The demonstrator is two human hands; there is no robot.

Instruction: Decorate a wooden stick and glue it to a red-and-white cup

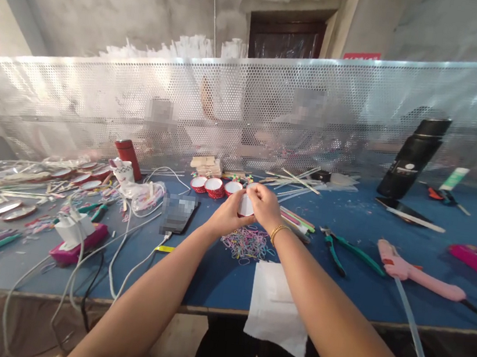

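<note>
My left hand (233,212) and my right hand (265,204) meet over the middle of the table, fingers closed around a small white round piece (246,206). Its rim is mostly hidden by the fingers. Just behind my hands stand similar round pieces with white tops and red patterned sides: a single one (198,184), a stack (214,187) and another (233,188) partly behind my left hand. Below my hands lies a heap of small pastel-coloured rubber bands (247,244).
Pliers (349,253) and a pink glue gun (419,272) lie to the right; a black bottle (414,158) stands behind them. White paper (278,307) hangs over the front edge. Leftward are a phone (178,216), cables, a magenta power strip (79,244) and a red bottle (128,158).
</note>
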